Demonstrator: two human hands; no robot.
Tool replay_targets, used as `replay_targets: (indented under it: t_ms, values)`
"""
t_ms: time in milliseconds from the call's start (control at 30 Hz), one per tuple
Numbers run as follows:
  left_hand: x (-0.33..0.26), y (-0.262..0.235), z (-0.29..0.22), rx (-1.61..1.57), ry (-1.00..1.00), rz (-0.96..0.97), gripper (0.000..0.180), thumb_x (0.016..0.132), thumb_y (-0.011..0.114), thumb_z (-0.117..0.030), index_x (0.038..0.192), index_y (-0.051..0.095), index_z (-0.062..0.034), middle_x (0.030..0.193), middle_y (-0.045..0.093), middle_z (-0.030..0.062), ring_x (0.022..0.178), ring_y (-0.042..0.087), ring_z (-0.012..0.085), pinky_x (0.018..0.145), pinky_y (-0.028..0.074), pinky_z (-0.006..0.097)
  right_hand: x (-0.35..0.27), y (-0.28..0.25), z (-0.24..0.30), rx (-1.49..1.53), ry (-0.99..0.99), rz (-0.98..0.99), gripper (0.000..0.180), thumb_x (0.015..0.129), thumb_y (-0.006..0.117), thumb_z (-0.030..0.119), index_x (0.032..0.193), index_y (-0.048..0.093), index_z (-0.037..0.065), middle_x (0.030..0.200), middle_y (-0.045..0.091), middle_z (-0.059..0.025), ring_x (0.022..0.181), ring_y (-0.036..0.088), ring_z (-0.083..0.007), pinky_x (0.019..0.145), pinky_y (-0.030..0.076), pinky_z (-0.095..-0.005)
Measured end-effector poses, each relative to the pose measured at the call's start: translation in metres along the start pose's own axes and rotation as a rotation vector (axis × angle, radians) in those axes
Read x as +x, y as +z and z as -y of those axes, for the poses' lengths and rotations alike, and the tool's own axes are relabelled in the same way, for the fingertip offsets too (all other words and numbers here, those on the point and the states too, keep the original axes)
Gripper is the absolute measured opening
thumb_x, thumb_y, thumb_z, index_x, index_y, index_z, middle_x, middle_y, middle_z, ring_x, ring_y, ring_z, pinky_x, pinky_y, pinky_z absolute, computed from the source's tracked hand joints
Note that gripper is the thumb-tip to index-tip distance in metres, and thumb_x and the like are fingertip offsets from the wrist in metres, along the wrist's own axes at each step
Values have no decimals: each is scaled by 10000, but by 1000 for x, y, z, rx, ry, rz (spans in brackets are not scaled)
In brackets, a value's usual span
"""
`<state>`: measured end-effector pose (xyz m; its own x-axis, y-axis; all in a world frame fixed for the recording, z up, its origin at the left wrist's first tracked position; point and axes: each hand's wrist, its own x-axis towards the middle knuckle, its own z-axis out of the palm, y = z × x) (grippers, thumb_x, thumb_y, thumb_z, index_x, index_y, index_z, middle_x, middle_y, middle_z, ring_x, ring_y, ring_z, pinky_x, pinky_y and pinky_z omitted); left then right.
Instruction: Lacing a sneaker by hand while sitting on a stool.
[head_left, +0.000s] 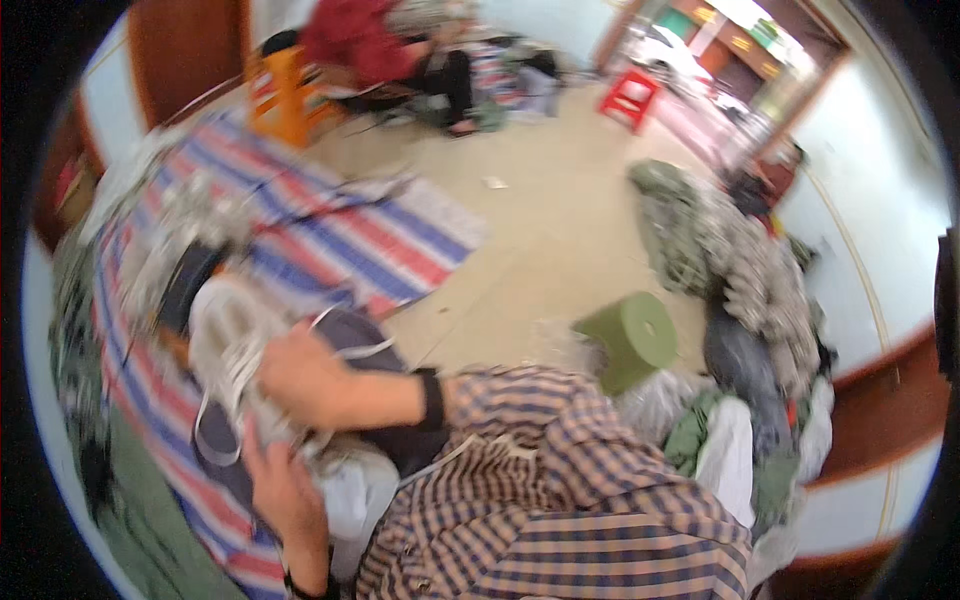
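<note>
Past hands (300, 378) at white cords (243, 360), blurred yellow markings (740, 43).

No text, label, number or sign can be read here. Beyond the doorway frame (832, 42), small yellow marks (740, 43) show on brown panels (748, 62) (lettering or mere decoration, the blur does not let one tell), and a green patch (765, 32) near them is just as indistinct. Pale patches on the red stool (630, 98) stay equally unclear.

A blurred white bundle (222, 318) with stringy strands lies bunched beside dark cloth (352, 332).
</note>
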<state>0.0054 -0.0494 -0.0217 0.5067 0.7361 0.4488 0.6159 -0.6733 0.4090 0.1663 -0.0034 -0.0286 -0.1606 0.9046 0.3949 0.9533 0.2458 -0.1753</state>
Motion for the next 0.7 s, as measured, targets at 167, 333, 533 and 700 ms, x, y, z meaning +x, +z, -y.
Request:
replay_targets:
  t_ms: [167, 333, 533, 700]
  values:
    - [0, -8, 2, -54, -97, 103, 61, 831, 521, -29, 883, 519, 2, 1424, 395, 235, 1083, 565, 406, 769, 489, 409, -8, -8, 19, 36, -9, -191, 343, 599, 698, 171, 886, 557, 46, 789, 578, -61, 860, 560, -229, 771, 351, -378]
    - [-3, -4, 4, -25, -111, 90, 56, 838, 527, -44, 879, 520, -6, 1422, 406, 219, 1041, 588, 391, 739, 501, 403, -13, -4, 22, 108, -12, -184, 420, 595, 713, 181, 938, 510, 47, 797, 574, -62, 868, 554, -237, 801, 343, -389]
    - [-3, -3, 4, -17, -98, 70, 47, 830, 531, -45, 860, 519, -10, 1421, 408, 219, 1050, 587, 390, 748, 503, 398, -15, -3, 15, 253, -9, -246, 350, 673, 673, 168, 958, 505, 54, 821, 574, -67, 896, 552, -247, 870, 339, -407]
    - [-3, -4, 2, -55, -92, 61, 47, 809, 543, -35, 840, 515, -13, 1420, 407, 222, 1051, 583, 397, 757, 501, 404, -20, -4, 18, 324, 57, -207, 223, 778, 577, 129, 981, 506, 69, 843, 565, -70, 923, 546, -257, 928, 334, -440]
